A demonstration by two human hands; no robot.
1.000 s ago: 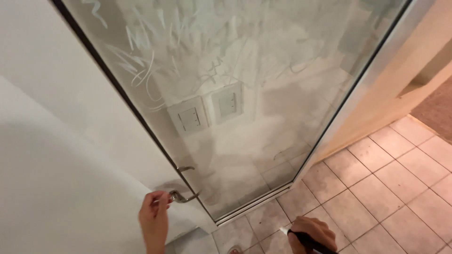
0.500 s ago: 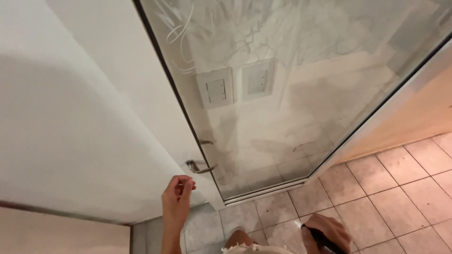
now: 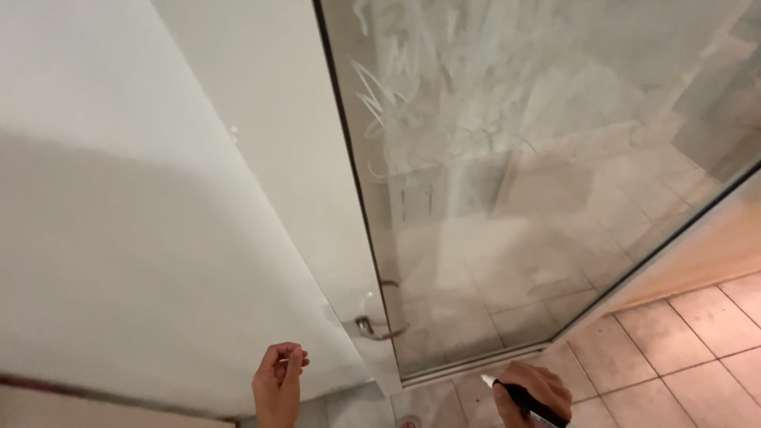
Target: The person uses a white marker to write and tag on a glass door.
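The marker point(image 3: 529, 403) sat at the bottom edge of the frame, right of centre, a dark barrel with a pale tip pointing up and left toward the foot of the glass door point(image 3: 539, 182). The right hand point(image 3: 533, 392) had its fingers wrapped tight around the barrel, with the tip clear of the glass and not touching it. As a judgement, the marking of the pane looked well advanced: white scribbles, zigzags and loops covered the upper part of the glass near the top centre of the frame, while the lower part, down to the bottom rail, showed no strokes that I could make out. So the top looked done and the bottom, if it was meant to be covered, looked left.

The scribbles themselves were thin, chalky and overlapping, brightest near the dark left edge of the door. Through the glass, pale tiles showed dimly.

The left hand point(image 3: 279, 382) was at lower centre-left, empty, its fingers loosely curled with thumb and fingertips close together, touching nothing. It was near but apart from the metal door handle point(image 3: 379, 328), a small curved lever at the lower left corner of the pane. A white wall point(image 3: 158, 222) filled the left half of the frame. The beige tiled floor point(image 3: 682, 349) lay in the lower right corner.
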